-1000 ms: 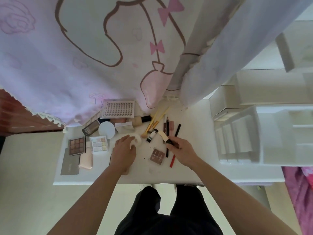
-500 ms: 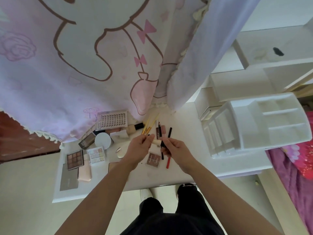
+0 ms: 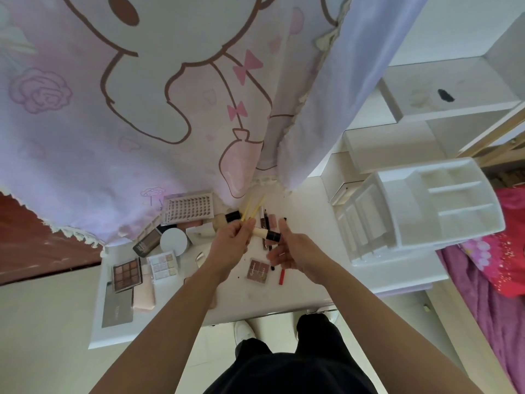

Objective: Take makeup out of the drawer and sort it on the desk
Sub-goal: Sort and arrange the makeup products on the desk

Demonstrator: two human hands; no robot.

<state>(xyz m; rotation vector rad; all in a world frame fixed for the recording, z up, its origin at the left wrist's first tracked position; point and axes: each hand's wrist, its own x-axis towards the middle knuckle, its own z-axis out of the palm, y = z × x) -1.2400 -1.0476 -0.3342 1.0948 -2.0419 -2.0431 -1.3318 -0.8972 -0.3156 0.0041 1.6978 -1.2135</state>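
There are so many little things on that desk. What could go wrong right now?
The left hand pinches the cream tube by one end only, while the right hand looks loose beside its black cap. The tube might slip and drop onto the small brown palette below. The grey flat case lies close to the front edge of the desk, so a sweeping forearm could perhaps knock it off.

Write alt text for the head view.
A person's left hand holds a beige tube with a black cap above a white desk, the right hand open beside it. Eyeshadow palettes, pencils and brushes lie scattered on the desk, with a white organizer at the right and a pink cartoon curtain behind.
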